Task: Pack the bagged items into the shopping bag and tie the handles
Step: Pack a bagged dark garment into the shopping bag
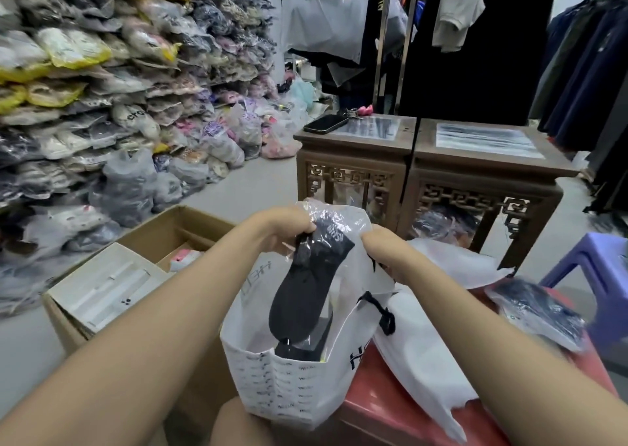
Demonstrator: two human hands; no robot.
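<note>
A white shopping bag (289, 384) with printed lettering and black cord handles stands open between my arms, at the edge of a red stool. My left hand (282, 228) grips the top of a clear plastic bag holding a black sock-like item (306, 286), which hangs down into the shopping bag's mouth. My right hand (384, 252) grips the shopping bag's far rim. Something dark lies at the bottom of the shopping bag. Another bagged black item (540, 313) lies on the stool at the right.
White plastic bags (431, 354) lie on the red stool (390, 415). An open cardboard box (142, 262) stands at the left. Stacks of bagged goods fill the left wall. Two carved wooden tables (475, 173) stand ahead, one bearing a phone (326, 124). A purple stool (598, 269) sits right.
</note>
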